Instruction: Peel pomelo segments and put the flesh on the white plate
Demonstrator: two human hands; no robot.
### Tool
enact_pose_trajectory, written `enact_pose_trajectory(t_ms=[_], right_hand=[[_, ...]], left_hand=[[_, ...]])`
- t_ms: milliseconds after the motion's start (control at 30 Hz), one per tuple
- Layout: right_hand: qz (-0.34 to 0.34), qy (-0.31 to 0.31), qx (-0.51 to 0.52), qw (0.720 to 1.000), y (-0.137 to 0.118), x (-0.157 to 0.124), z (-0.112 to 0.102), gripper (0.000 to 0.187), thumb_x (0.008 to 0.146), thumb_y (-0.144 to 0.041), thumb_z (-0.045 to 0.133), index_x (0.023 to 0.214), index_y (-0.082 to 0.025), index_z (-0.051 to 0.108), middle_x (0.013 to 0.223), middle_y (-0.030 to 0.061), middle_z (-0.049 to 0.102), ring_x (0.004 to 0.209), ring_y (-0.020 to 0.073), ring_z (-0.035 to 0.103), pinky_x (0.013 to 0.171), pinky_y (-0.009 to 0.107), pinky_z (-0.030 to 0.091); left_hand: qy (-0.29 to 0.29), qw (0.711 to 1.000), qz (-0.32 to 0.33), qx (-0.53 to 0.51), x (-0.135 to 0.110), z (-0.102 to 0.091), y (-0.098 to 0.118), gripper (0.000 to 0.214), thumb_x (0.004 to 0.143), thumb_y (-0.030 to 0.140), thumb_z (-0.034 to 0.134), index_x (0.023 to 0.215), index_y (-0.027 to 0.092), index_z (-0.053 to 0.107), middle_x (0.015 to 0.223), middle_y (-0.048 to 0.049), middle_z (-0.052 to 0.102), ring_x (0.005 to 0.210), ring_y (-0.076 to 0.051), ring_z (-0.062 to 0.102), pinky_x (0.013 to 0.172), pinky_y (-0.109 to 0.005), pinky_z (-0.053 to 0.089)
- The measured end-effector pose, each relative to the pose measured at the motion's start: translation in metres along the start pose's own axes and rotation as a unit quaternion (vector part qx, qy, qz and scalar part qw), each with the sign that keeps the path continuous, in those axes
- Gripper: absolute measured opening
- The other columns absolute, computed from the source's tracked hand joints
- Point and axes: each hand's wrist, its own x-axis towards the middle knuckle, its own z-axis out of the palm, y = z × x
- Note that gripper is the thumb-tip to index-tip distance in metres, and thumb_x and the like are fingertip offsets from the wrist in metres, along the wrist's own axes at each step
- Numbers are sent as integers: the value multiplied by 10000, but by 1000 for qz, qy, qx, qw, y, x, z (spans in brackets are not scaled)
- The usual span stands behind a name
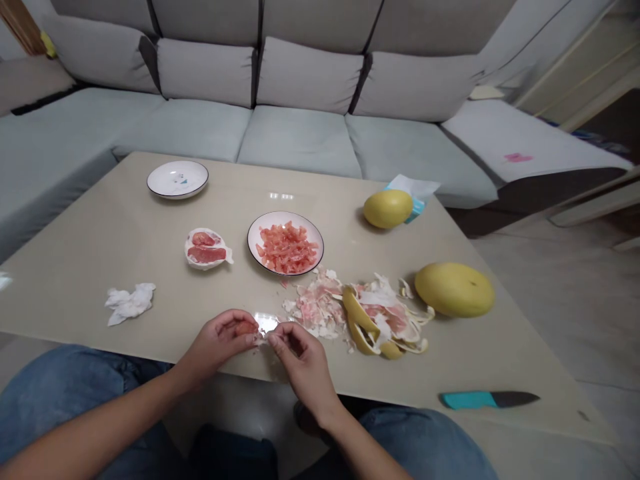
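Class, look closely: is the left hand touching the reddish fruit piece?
Touching. The head view shows the fruit piece held within the left hand's curled fingers.

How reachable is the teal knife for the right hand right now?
Probably yes: the knife lies uncovered, and the peel pile sits farther back, largely off the direct path. The right hand does seem busy with a whitish scrap.

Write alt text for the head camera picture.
A person's left hand holds reddish fruit pulp; the right hand pinches pale membrane above a glossy beige table. Beyond sits a dark-rimmed round white plate of pink pulp pieces; yellow peels and a turquoise-handled knife lie to the right.
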Motion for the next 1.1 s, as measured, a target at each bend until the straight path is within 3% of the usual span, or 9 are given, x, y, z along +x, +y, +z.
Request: enact_pose_trajectory(t_ms=[233,300,433,567,767,1100], right_hand=[[-5,2,4,1000,0,4,-5,139,833,-315,618,779,-189,595,699,-5,567,642,137,509,594,243,410],[-23,1,7,1000,0,3,-5,119,839,-302,614,897,-197,607,738,0,581,672,144,533,620,252,435],[-63,-34,-25,997,0,1,-1,299,809,-273,663,1095,-230,587,739,-17,563,670,146,538,642,261,459],[-125,-30,-130,983,3,-3,2,271,765,-246,723,1002,-230,593,738,-16,563,651,147,533,626,263,449],[-220,-49,-195,954,6,-6,-1,147,911,-159,521,1002,-234,608,922,53,665,822,176,606,740,296,471],[-214,-49,-221,950,3,-7,1,168,917,-153,431,890,-210,587,859,71,631,799,198,587,705,305,466]], left_hand=[[-2,997,-35,-62,-1,-2,-1,315,705,284,791,968,165,665,901,-32,654,831,-151,617,826,-316,525],[-3,997,-36,-65,-1,-2,-1,327,699,299,795,967,163,667,897,-34,652,827,-153,615,829,-317,519],[-8,999,-14,-34,-1,-2,-2,335,716,326,777,990,174,659,890,-35,657,818,-155,602,776,-268,494],[-23,1000,2,-11,-1,-2,-5,337,720,340,770,987,176,647,848,-27,651,782,-151,590,720,-241,469],[-32,999,-8,-21,0,-1,-7,316,744,341,750,987,173,639,887,-34,647,852,-167,604,815,-286,478],[-59,997,-41,-21,1,-1,-9,352,699,241,792,1017,180,655,958,-39,634,955,-198,606,900,-349,481]])
